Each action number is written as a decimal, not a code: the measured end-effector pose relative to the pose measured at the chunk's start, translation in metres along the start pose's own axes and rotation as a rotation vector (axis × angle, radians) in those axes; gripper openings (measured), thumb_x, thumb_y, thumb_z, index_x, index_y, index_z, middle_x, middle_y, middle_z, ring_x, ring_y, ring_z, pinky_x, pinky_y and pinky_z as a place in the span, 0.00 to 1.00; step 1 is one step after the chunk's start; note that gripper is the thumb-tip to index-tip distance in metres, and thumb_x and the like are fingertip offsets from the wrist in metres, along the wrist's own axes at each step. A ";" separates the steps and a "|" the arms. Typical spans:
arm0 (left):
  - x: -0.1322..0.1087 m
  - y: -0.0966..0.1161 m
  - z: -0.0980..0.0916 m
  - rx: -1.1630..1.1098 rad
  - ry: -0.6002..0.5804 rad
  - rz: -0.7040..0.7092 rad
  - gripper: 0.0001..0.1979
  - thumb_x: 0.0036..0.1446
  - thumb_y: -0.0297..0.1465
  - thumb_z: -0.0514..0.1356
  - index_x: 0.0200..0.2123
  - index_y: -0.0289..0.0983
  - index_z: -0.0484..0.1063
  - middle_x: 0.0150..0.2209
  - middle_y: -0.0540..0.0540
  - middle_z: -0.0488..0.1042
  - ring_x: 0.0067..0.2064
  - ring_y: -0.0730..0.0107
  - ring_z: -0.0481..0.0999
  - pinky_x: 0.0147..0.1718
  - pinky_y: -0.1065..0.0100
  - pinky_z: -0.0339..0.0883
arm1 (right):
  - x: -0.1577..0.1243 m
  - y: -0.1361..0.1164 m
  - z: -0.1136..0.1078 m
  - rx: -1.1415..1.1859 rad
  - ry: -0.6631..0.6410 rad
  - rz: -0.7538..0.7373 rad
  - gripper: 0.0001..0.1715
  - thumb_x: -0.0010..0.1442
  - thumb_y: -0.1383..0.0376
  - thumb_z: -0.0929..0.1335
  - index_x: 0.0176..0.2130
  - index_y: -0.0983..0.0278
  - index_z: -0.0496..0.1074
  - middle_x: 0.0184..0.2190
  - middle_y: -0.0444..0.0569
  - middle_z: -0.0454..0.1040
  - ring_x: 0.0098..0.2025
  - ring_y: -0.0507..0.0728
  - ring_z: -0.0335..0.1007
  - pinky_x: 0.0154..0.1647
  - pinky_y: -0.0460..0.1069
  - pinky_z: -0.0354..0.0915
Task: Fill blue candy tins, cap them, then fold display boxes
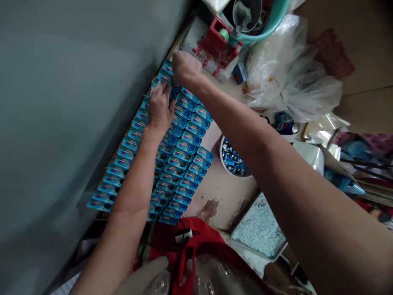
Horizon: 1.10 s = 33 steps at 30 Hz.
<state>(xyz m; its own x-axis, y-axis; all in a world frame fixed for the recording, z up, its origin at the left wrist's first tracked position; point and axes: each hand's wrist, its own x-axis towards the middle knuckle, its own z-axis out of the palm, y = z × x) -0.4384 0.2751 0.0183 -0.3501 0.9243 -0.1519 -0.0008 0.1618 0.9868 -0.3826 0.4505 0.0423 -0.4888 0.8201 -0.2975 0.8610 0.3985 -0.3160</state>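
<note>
At the far end of the rows, I see the left hand (161, 107) over the glossy blue rectangular cards with round sockets (175, 162), fingers apart. Right hand (186, 67) curled just beyond it; can't tell if it's gripping anything. Cards line the plain grey wall (76, 82), left of the round white tub (242, 177).

Blue cards (183, 112) beneath the left hand (160, 106) are glossily finished. Beyond the right hand (186, 67), a smooth plastic dispenser (213, 36) is seen.
</note>
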 end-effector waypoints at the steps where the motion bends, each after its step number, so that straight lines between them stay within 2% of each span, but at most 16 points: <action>1: -0.002 0.003 0.003 0.039 -0.009 0.024 0.16 0.62 0.36 0.70 0.52 0.44 0.80 0.73 0.48 0.68 0.82 0.51 0.46 0.82 0.49 0.34 | -0.004 0.007 -0.004 -0.006 -0.019 0.011 0.18 0.63 0.63 0.77 0.28 0.65 0.69 0.36 0.43 0.75 0.56 0.60 0.80 0.59 0.54 0.71; 3: -0.015 0.013 0.021 0.110 0.005 0.080 0.15 0.63 0.34 0.70 0.52 0.41 0.81 0.70 0.45 0.71 0.80 0.50 0.53 0.81 0.51 0.36 | -0.028 0.032 -0.017 0.005 -0.033 0.003 0.18 0.61 0.60 0.79 0.29 0.62 0.70 0.36 0.43 0.77 0.53 0.57 0.80 0.57 0.50 0.73; 4: -0.025 0.019 0.035 0.132 0.029 0.107 0.13 0.64 0.33 0.69 0.52 0.40 0.81 0.68 0.43 0.73 0.77 0.50 0.58 0.81 0.52 0.41 | -0.048 0.051 -0.027 0.057 0.016 -0.033 0.17 0.60 0.58 0.79 0.29 0.61 0.71 0.37 0.44 0.78 0.51 0.56 0.80 0.54 0.49 0.74; 6: -0.055 0.029 0.075 0.147 0.066 0.161 0.10 0.68 0.32 0.66 0.51 0.41 0.81 0.62 0.42 0.79 0.70 0.52 0.71 0.76 0.53 0.56 | -0.102 0.096 -0.047 0.168 0.156 -0.083 0.15 0.57 0.59 0.80 0.30 0.56 0.73 0.35 0.45 0.80 0.43 0.59 0.78 0.46 0.52 0.76; 8: -0.086 0.035 0.120 0.195 0.017 0.249 0.07 0.70 0.30 0.65 0.49 0.40 0.81 0.52 0.42 0.83 0.57 0.56 0.81 0.63 0.56 0.72 | -0.163 0.144 -0.062 0.231 0.178 0.089 0.17 0.55 0.56 0.80 0.26 0.57 0.72 0.29 0.46 0.77 0.35 0.58 0.73 0.38 0.53 0.73; 9: -0.098 0.036 0.139 0.254 -0.037 0.300 0.05 0.69 0.28 0.65 0.46 0.40 0.82 0.48 0.43 0.84 0.51 0.58 0.83 0.57 0.58 0.76 | -0.190 0.166 -0.066 0.289 0.168 0.210 0.21 0.56 0.51 0.79 0.24 0.57 0.71 0.25 0.45 0.73 0.30 0.57 0.70 0.35 0.53 0.69; 10: -0.106 0.035 0.153 0.322 -0.051 0.335 0.05 0.69 0.26 0.65 0.43 0.40 0.81 0.45 0.44 0.84 0.48 0.60 0.83 0.53 0.60 0.78 | -0.213 0.186 -0.066 0.320 0.159 0.247 0.26 0.56 0.46 0.77 0.22 0.58 0.69 0.21 0.45 0.70 0.26 0.56 0.65 0.31 0.53 0.66; 12: -0.109 0.032 0.159 0.416 0.010 0.355 0.06 0.69 0.25 0.65 0.43 0.40 0.81 0.43 0.43 0.84 0.48 0.59 0.83 0.53 0.59 0.77 | -0.241 0.215 -0.056 0.431 0.207 0.277 0.27 0.55 0.40 0.75 0.26 0.59 0.73 0.21 0.45 0.71 0.25 0.56 0.64 0.29 0.53 0.61; 14: -0.101 0.029 0.132 0.518 0.186 0.341 0.08 0.69 0.23 0.62 0.42 0.40 0.80 0.43 0.43 0.82 0.49 0.58 0.81 0.54 0.57 0.76 | -0.253 0.228 -0.039 0.538 0.210 0.249 0.28 0.55 0.39 0.74 0.29 0.60 0.76 0.22 0.45 0.72 0.25 0.55 0.64 0.29 0.52 0.59; 16: -0.093 0.026 0.084 0.608 0.390 0.294 0.09 0.67 0.20 0.62 0.40 0.40 0.79 0.41 0.43 0.81 0.47 0.58 0.80 0.53 0.58 0.75 | -0.256 0.223 -0.017 0.547 0.236 0.226 0.26 0.55 0.41 0.74 0.29 0.61 0.77 0.22 0.45 0.72 0.26 0.56 0.65 0.31 0.52 0.59; 18: -0.091 0.021 0.034 0.651 0.522 0.198 0.08 0.64 0.20 0.64 0.40 0.39 0.78 0.42 0.43 0.80 0.45 0.59 0.79 0.51 0.60 0.74 | -0.255 0.202 0.006 0.527 0.257 0.180 0.22 0.58 0.46 0.74 0.31 0.62 0.78 0.24 0.46 0.74 0.28 0.57 0.68 0.33 0.52 0.61; 19: -0.094 0.017 0.013 0.657 0.518 0.152 0.08 0.61 0.20 0.66 0.40 0.38 0.78 0.41 0.44 0.80 0.44 0.60 0.79 0.49 0.60 0.74 | -0.254 0.188 0.018 0.530 0.252 0.138 0.19 0.60 0.49 0.73 0.33 0.62 0.79 0.26 0.47 0.76 0.29 0.58 0.70 0.35 0.52 0.63; 21: -0.103 0.007 -0.014 0.654 0.402 0.075 0.07 0.59 0.21 0.68 0.40 0.38 0.79 0.40 0.44 0.81 0.41 0.61 0.80 0.47 0.62 0.75 | -0.249 0.153 0.038 0.549 0.213 0.022 0.13 0.64 0.56 0.71 0.39 0.63 0.82 0.31 0.49 0.79 0.32 0.58 0.73 0.39 0.52 0.66; 24: -0.119 -0.007 -0.021 0.676 0.253 0.039 0.06 0.62 0.23 0.67 0.40 0.38 0.81 0.41 0.44 0.82 0.43 0.60 0.81 0.48 0.62 0.75 | -0.238 0.096 0.060 0.512 0.114 -0.172 0.14 0.69 0.61 0.69 0.48 0.62 0.83 0.42 0.53 0.82 0.41 0.59 0.77 0.47 0.52 0.69; 28: -0.131 -0.018 -0.008 0.716 0.263 0.056 0.13 0.66 0.22 0.63 0.49 0.38 0.82 0.45 0.41 0.82 0.48 0.57 0.82 0.52 0.59 0.75 | -0.223 0.041 0.074 0.239 -0.025 -0.300 0.19 0.73 0.62 0.66 0.58 0.58 0.81 0.51 0.55 0.79 0.46 0.62 0.77 0.42 0.51 0.67; 33: -0.124 -0.018 -0.010 0.664 0.342 0.064 0.12 0.65 0.23 0.64 0.50 0.37 0.81 0.47 0.40 0.82 0.47 0.57 0.82 0.48 0.61 0.77 | -0.215 0.018 0.085 0.201 -0.044 -0.345 0.15 0.72 0.66 0.65 0.45 0.61 0.83 0.46 0.54 0.78 0.45 0.60 0.76 0.42 0.50 0.65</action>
<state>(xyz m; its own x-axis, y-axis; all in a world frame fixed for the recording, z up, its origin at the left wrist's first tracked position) -0.4046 0.1542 0.0196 -0.6020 0.7976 0.0372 0.5571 0.3862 0.7352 -0.2741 0.2458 0.0239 -0.7536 0.6323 -0.1798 0.6028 0.5555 -0.5728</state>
